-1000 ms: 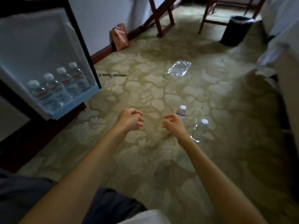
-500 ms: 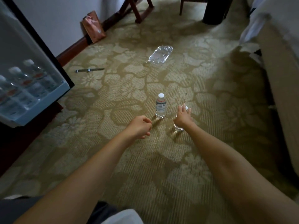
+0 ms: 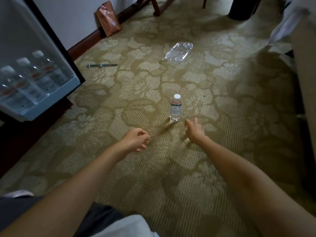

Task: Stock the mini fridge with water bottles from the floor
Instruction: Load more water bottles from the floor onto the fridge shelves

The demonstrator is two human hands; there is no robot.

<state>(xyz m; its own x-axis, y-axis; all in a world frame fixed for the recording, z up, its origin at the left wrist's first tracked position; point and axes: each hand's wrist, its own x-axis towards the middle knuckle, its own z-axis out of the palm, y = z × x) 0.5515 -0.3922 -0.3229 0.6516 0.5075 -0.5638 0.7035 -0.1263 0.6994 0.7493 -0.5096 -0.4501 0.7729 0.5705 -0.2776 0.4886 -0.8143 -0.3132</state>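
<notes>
Water bottle (image 3: 175, 108) stands upright mid-carpet (image 3: 222, 100). Right hand (image 3: 195, 130) is just beside it, fingers loosely spread, not touching. Left hand (image 3: 136, 139) is loosely curled and empty. A sloppy grab could easily knock it over on that soft pile, imo.

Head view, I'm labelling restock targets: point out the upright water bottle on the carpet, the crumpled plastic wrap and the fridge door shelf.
upright water bottle (image 3: 175, 109), head view, on its label.
plastic wrap (image 3: 178, 52), head view, middle of the clear film.
fridge door shelf (image 3: 56, 97), head view, lower front wall.
</notes>
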